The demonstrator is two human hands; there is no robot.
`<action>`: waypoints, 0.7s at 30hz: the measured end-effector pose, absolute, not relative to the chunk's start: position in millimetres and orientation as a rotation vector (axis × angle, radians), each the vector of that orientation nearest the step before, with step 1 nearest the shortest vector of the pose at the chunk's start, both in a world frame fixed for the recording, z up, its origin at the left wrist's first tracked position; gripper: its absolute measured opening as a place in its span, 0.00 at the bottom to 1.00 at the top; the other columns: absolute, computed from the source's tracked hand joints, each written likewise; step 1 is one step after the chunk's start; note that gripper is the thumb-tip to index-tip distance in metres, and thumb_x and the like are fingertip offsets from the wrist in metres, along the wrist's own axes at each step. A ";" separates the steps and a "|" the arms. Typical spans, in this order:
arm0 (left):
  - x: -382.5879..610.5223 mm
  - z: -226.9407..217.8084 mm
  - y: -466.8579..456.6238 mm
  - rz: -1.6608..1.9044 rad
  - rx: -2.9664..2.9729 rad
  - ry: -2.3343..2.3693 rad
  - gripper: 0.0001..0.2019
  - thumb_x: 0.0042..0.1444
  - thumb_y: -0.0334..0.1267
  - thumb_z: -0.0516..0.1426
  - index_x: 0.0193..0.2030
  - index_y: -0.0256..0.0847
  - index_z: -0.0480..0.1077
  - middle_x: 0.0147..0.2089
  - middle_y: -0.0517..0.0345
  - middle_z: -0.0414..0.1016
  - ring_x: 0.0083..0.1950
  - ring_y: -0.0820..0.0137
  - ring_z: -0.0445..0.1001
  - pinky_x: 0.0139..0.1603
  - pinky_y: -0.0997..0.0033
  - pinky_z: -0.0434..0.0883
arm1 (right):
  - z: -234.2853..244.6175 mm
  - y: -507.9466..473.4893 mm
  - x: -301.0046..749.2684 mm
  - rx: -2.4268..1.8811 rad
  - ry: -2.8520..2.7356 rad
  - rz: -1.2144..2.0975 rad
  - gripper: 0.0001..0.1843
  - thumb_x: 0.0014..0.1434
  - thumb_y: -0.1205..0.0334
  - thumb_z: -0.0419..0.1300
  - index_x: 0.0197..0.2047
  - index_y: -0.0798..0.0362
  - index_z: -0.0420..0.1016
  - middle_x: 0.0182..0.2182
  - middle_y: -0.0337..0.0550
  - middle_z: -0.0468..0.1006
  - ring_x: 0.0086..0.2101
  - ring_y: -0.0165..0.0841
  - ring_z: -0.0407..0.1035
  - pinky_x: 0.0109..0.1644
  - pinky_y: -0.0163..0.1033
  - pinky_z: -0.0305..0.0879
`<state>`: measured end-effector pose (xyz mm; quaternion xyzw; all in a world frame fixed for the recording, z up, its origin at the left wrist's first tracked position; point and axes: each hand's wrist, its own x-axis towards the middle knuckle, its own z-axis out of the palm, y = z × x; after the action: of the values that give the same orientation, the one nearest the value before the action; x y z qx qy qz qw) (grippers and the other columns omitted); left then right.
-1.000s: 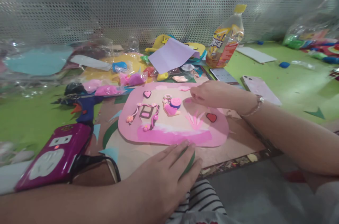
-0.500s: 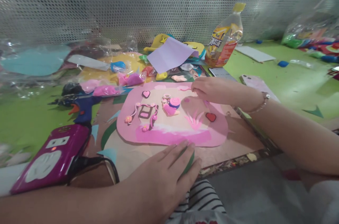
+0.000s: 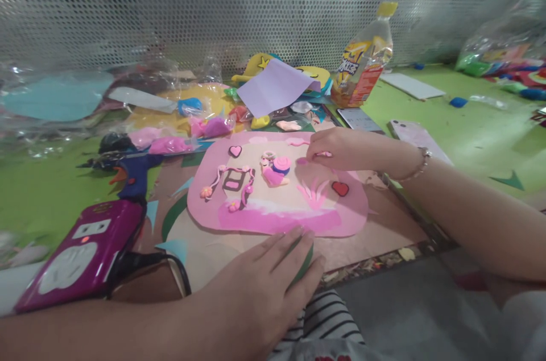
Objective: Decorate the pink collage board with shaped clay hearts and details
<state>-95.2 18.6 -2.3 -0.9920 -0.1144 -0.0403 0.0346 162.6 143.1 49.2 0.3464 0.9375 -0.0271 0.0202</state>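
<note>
A pink card with rounded corners (image 3: 205, 213) lies before me, decorated with a clay snail (image 3: 275, 170), a window shape with a clay border (image 3: 234, 181), pink grass (image 3: 313, 195) and hearts (image 3: 340, 189). My left hand (image 3: 277, 276) rests flat, fingers stretched, its tips at the card's lower edge. At the card's upper right, my right hand (image 3: 328, 148) is closed in a pinch, and a bit of pink clay (image 3: 323, 154) shows at its fingers. A thin wavy pink clay strip (image 3: 298, 143) lies on the card just left of those fingers, which partly cover the card there.
A magenta power box (image 3: 85, 253) and a blue glue gun (image 3: 139, 173) stand on the left. Bagged clay (image 3: 170, 145), a lilac sheet (image 3: 275, 88) and a drink bottle (image 3: 362, 59) are behind the card. Phones (image 3: 418, 139) lie to the right on the green table (image 3: 482, 145).
My right hand has shifted slightly down, and a bit of pink clay now shows at its fingers. The wavy strip stays on the card; my left hand has not moved.
</note>
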 end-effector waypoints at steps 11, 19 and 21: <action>-94.7 -1.6 18.7 -0.125 -3.040 -0.350 0.27 0.64 0.44 0.50 0.65 0.31 0.57 0.64 0.38 0.63 0.67 0.52 0.58 0.64 0.57 0.60 | 52.2 138.5 160.9 1.032 2.874 -0.107 0.13 0.62 0.70 0.51 0.35 0.58 0.78 0.31 0.46 0.75 0.32 0.32 0.67 0.35 0.37 0.58; -97.0 -3.7 18.4 -0.163 -3.047 -0.355 0.27 0.63 0.45 0.51 0.65 0.32 0.57 0.64 0.37 0.62 0.67 0.52 0.58 0.64 0.57 0.61 | 53.6 139.1 161.7 1.049 2.873 -0.082 0.14 0.61 0.71 0.51 0.37 0.57 0.79 0.31 0.46 0.75 0.33 0.32 0.67 0.37 0.38 0.58; -96.4 -3.7 18.9 -0.178 -3.049 -0.359 0.27 0.64 0.44 0.50 0.65 0.32 0.57 0.64 0.37 0.62 0.67 0.52 0.59 0.63 0.57 0.61 | 53.3 139.5 161.9 1.050 2.871 -0.089 0.14 0.60 0.71 0.52 0.37 0.57 0.80 0.30 0.46 0.75 0.32 0.32 0.67 0.36 0.38 0.57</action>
<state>-96.4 18.9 -3.7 -0.9909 -0.1167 -0.0580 0.0332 161.9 139.5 53.3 0.3430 0.9379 -0.0291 0.0418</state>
